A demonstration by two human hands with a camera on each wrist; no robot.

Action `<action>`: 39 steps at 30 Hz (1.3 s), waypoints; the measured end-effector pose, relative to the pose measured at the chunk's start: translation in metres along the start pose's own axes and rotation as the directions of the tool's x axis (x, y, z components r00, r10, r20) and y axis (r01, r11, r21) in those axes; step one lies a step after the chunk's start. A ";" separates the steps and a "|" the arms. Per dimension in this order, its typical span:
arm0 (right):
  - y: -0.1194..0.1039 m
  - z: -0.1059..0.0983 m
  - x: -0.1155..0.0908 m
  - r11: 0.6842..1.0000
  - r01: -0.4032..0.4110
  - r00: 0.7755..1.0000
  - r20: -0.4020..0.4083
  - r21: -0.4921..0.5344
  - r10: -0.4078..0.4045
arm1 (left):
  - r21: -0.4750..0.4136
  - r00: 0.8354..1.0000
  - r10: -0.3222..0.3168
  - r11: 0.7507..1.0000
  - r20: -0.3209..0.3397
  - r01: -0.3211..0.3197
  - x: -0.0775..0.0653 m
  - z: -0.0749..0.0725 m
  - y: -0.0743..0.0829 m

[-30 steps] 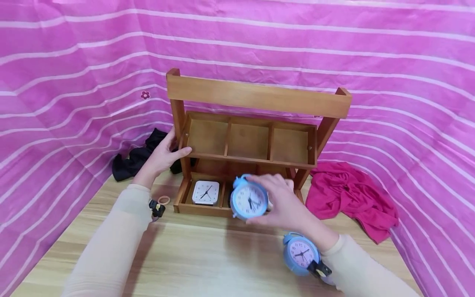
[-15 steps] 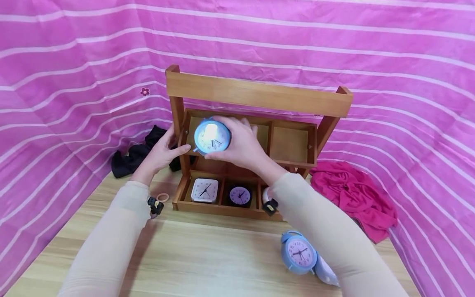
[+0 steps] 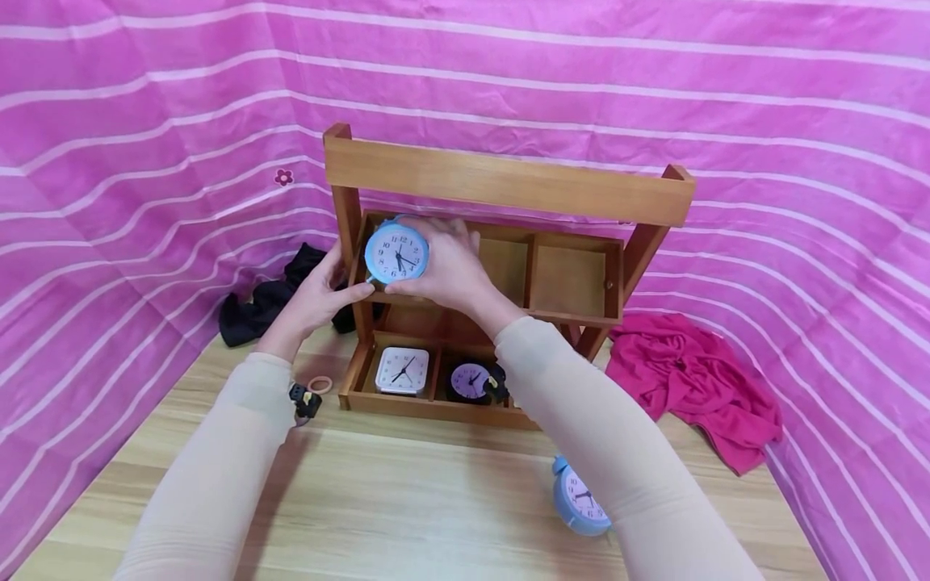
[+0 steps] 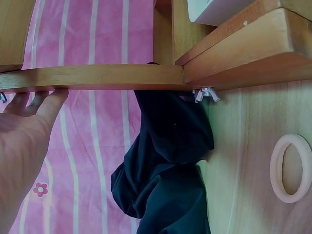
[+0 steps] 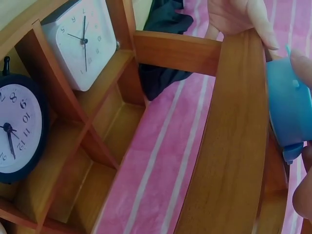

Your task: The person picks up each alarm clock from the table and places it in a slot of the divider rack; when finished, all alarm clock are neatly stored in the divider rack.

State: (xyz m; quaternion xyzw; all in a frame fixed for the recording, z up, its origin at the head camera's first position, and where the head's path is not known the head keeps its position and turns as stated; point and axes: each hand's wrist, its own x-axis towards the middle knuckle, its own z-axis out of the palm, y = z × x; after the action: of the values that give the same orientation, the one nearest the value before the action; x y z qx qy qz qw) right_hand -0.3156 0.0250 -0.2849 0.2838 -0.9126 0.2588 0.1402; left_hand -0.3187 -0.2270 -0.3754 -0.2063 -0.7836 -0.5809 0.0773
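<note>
My right hand (image 3: 454, 262) grips a round light-blue alarm clock (image 3: 396, 252) by its right side, dial facing me, at the left compartment of the upper tray on a two-tier wooden rack (image 3: 501, 181). The clock's blue casing (image 5: 290, 109) shows beside the tray's board in the right wrist view. At the rack's left end, my left hand (image 3: 320, 298) holds the frame, thumb on the tray's front corner and fingertips against the post (image 4: 107, 78). In the lower tray sit a white square clock (image 3: 402, 371) and a black round clock (image 3: 468, 381), partly covered by the right wrist camera.
Another light-blue alarm clock (image 3: 581, 500) stands on the table at front right, partly behind my right sleeve. Black cloth (image 3: 261, 311) lies left of the rack, crumpled deep-pink cloth (image 3: 690, 379) to its right. A pale ring (image 3: 320, 385) lies near my left wrist.
My right hand has carried the blue alarm clock up and left from before the lower tray to the upper left compartment. My left hand has kept its place on the rack.
</note>
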 end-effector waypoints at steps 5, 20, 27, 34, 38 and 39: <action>0.000 0.000 -0.002 1.000 0.024 1.000 0.004 -0.007 -0.024 | -0.005 1.000 0.005 1.000 0.009 -0.005 0.001 0.000 0.000; 0.006 0.004 -0.002 1.000 0.004 0.999 0.040 0.014 -0.005 | -0.041 0.999 0.014 0.999 0.033 -0.012 0.002 0.001 0.001; 0.007 0.008 0.001 1.000 -0.021 0.997 0.068 -0.022 0.022 | -0.057 0.999 0.022 0.998 0.038 -0.020 0.000 0.000 0.001; 0.003 0.010 0.005 0.994 -0.035 0.995 0.094 -0.104 0.045 | -0.079 0.999 0.031 0.996 0.035 -0.028 0.002 -0.001 0.002; 0.002 0.009 0.005 0.988 -0.047 0.989 0.134 -0.146 0.067 | -0.070 0.999 0.025 0.997 0.041 -0.022 0.003 -0.001 0.001; 0.002 0.009 0.005 0.987 -0.050 0.987 0.145 -0.155 0.072 | -0.068 0.999 0.024 0.997 0.043 -0.021 0.003 -0.001 0.001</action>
State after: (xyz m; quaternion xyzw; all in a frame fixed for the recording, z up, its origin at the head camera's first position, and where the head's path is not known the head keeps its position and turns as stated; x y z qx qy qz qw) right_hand -0.3216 0.0192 -0.2910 0.2629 -0.9457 0.1713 0.0843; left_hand -0.3206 -0.2265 -0.3731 -0.2300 -0.7628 -0.6014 0.0598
